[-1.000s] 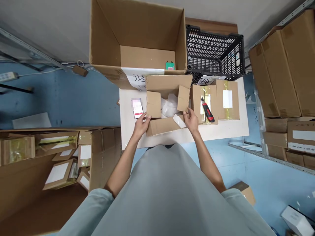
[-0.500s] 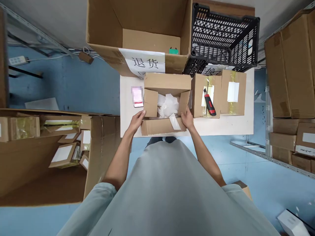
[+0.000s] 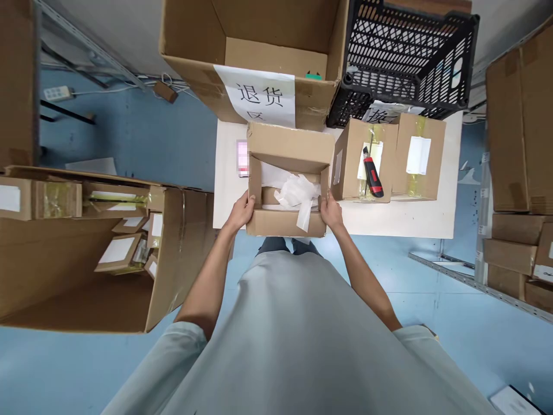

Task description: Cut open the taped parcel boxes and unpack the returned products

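An opened cardboard box [image 3: 290, 141] is held between my two hands at the front edge of the white table [image 3: 228, 199]. My left hand [image 3: 242, 212] grips its left side near the front corner, thumb on top. On the right side, my right hand [image 3: 331, 212] clasps the box the same way. Crumpled white packing paper [image 3: 297, 191] lies inside, and one strip of it hangs over the front flap. The fingers under the box are hidden. Partly covered by the box's left edge is a phone [image 3: 242, 158] with a pinkish screen.
Right of my hands stand two taped boxes [image 3: 419, 154], a red and black box cutter [image 3: 373, 173] on the nearer one. Behind are a large labelled carton [image 3: 190, 72] and a black plastic crate [image 3: 415, 52]. A big carton [image 3: 181, 248] holding several parcels is at left.
The box now sits tilted, its side flaps more upright and its inside showing more. The paper strip has swung down over the front flap. The camera view has shifted slightly.
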A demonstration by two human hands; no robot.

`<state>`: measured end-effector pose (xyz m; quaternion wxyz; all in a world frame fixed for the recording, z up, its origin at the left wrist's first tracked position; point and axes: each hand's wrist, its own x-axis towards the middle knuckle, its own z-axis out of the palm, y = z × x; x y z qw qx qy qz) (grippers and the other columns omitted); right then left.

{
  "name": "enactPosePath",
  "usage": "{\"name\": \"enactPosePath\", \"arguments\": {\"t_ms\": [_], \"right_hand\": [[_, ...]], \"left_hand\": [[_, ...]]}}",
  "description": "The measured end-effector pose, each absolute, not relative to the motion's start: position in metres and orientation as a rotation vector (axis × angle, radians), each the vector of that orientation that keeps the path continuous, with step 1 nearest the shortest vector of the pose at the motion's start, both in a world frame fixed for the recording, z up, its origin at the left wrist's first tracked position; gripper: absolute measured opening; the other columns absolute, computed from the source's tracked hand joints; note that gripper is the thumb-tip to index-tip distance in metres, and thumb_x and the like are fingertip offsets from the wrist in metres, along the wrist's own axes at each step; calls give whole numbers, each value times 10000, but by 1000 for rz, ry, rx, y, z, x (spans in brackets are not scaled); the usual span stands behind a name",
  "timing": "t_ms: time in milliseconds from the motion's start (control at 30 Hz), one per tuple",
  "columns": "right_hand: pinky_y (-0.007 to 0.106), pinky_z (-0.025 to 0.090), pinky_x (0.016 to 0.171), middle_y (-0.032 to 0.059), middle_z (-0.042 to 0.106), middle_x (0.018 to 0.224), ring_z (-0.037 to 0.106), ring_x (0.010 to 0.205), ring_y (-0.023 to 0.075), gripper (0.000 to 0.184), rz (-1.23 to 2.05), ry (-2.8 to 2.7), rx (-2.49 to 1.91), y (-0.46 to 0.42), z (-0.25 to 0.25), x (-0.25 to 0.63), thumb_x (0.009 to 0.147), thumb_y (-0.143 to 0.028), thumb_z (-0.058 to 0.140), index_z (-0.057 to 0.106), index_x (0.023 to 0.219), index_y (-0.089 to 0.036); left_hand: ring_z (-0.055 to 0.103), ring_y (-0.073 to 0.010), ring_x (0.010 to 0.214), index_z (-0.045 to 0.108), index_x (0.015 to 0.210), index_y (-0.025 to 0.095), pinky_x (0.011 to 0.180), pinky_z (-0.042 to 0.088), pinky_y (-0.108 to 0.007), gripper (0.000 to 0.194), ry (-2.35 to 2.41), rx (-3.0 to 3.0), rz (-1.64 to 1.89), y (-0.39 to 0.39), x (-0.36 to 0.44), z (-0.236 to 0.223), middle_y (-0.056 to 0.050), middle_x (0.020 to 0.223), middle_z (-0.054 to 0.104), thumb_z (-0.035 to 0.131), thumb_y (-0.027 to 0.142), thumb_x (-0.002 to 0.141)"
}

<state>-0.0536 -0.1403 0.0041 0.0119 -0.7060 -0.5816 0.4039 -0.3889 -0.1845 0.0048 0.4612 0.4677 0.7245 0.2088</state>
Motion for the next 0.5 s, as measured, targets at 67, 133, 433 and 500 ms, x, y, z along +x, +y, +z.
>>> {"name": "enactPosePath", "arguments": {"t_ms": [67,133,433,500], "right_hand": [[581,535,1219,211,815,1415,757,1347,437,687,1221,-1805,-2198,-144,5,-53,1156,-350,344,409,1802,-126],[585,528,1220,213,814,1417,747,1364,441,682,1182,-1792,-2215,-150,7,-53,1145,-333,332,431,1788,-128],[545,541,1197,190,804,1446,754,1342,432,638,1178,-1688,-2368,-184,12,-56,1149,-409,382,510,1733,-188],[531,548,1194,176,800,1465,753,1349,422,639,1169,-1659,-2377,-191,12,-56,1149,-424,397,509,1737,-200]], "left_hand": [[678,-406,1419,646,1595,127,1276,496,-539,719,1797,1215,456,-182,-388,3,-194,1505,762,426,567,1071],[678,-406,1427,605,1652,152,1272,499,-543,725,1762,1266,450,-182,-388,1,-182,1525,755,432,544,1068],[761,-456,1252,477,1791,311,1165,543,-587,834,1715,1297,310,-182,-402,-4,-120,1291,843,561,496,983],[761,-437,1257,472,1794,307,1173,540,-569,834,1686,1302,317,-185,-404,-4,-114,1321,838,553,492,985]]}}
